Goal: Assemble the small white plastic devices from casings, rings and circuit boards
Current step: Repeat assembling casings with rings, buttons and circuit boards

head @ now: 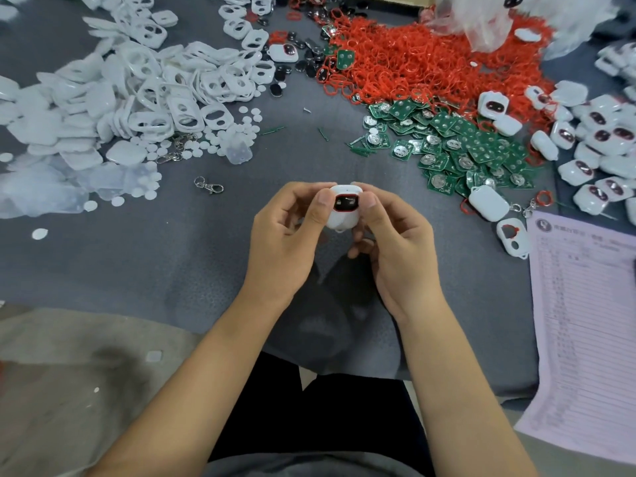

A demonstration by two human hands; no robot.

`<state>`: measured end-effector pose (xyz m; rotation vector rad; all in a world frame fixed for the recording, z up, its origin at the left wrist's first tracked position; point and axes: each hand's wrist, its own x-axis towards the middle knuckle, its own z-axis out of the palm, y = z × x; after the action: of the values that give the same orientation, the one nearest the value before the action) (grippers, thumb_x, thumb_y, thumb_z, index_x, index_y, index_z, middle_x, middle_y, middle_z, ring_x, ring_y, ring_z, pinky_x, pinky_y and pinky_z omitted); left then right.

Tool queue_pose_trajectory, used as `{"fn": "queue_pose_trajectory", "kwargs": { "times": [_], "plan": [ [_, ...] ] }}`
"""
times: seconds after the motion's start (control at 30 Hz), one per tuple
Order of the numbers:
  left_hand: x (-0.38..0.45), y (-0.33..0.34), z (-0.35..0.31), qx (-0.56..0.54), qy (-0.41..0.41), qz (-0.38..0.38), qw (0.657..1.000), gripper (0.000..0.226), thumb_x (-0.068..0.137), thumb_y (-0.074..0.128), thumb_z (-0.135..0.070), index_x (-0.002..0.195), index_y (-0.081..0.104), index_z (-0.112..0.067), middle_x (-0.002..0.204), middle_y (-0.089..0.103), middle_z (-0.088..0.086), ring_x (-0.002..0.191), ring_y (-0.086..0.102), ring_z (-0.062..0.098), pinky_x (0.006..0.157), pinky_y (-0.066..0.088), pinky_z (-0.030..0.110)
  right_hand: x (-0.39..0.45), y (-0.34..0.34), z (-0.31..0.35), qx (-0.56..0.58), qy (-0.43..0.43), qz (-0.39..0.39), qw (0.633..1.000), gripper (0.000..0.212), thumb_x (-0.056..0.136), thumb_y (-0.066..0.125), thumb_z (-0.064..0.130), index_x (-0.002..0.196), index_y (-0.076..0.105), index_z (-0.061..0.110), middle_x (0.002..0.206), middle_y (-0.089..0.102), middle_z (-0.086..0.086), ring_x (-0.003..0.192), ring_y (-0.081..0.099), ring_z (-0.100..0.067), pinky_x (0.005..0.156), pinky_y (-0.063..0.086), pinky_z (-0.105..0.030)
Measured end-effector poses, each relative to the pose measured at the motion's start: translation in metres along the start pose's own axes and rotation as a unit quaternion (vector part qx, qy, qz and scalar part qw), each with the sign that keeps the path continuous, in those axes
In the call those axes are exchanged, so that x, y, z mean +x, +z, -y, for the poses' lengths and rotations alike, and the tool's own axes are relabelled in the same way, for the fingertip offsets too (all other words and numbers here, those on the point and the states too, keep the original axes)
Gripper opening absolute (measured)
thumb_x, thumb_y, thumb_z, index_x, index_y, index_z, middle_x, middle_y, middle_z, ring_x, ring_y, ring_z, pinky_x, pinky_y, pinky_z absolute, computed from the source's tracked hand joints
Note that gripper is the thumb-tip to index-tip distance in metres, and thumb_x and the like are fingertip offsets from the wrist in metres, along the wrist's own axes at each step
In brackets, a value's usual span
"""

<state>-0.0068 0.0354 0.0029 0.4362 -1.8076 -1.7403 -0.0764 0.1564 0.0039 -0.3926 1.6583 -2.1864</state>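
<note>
A small white device (341, 220) with a red ring around its dark window is held above the grey cloth at the centre. My left hand (287, 235) grips its left side, thumb near the window. My right hand (392, 242) grips its right side, thumb beside the ring. White casings (148, 98) are heaped at the far left. Red rings (413, 63) form a big pile at the far right centre. Green circuit boards (457, 146) lie in a heap below the rings.
Finished white devices (599, 156) are piled at the right edge. A printed paper sheet (581, 325) lies at the right. A metal key clip (208, 185) and white round discs (148, 187) lie left of my hands. Black button parts (303, 67) sit far centre.
</note>
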Motion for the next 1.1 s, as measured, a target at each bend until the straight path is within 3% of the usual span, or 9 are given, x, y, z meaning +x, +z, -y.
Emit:
{"fn": "queue_pose_trajectory", "kwargs": {
  "times": [0.4,0.73,1.1],
  "plan": [
    [0.0019,-0.0037,0.0038,-0.014,-0.027,0.022,0.999,0.017,0.105,0.06,-0.023,0.092,0.07,-0.02,0.083,0.073,-0.009,0.074,0.064,0.002,0.064,0.051,0.016,0.0,-0.0017,0.0009,0.03,0.013,0.012,0.999,0.017,0.097,0.063,0.024,0.097,0.077,0.014,0.073,0.065,-0.004,0.056,0.053,-0.008,0.047,0.05,-0.024],
    [0.0001,0.0,0.0006,0.016,-0.035,-0.018,0.999,0.019,0.106,0.06,-0.019,0.109,0.073,-0.005,0.095,0.076,-0.003,0.085,0.07,0.001,0.073,0.052,0.014,-0.0025,0.0037,0.0011,-0.027,0.019,0.008,0.999,0.02,0.095,0.067,0.023,0.111,0.074,0.013,0.091,0.074,-0.011,0.068,0.066,-0.025,0.049,0.055,-0.028],
    [-0.0026,0.0002,-0.0005,0.038,-0.009,0.057,0.998,0.018,0.103,0.061,-0.009,0.109,0.077,-0.01,0.103,0.078,-0.005,0.094,0.072,0.005,0.082,0.051,0.017,-0.0023,0.0034,-0.0015,-0.084,0.013,-0.023,0.996,0.012,0.088,0.062,0.015,0.095,0.065,0.006,0.069,0.07,-0.003,0.047,0.06,-0.024,0.042,0.049,-0.028]
  ]
}}
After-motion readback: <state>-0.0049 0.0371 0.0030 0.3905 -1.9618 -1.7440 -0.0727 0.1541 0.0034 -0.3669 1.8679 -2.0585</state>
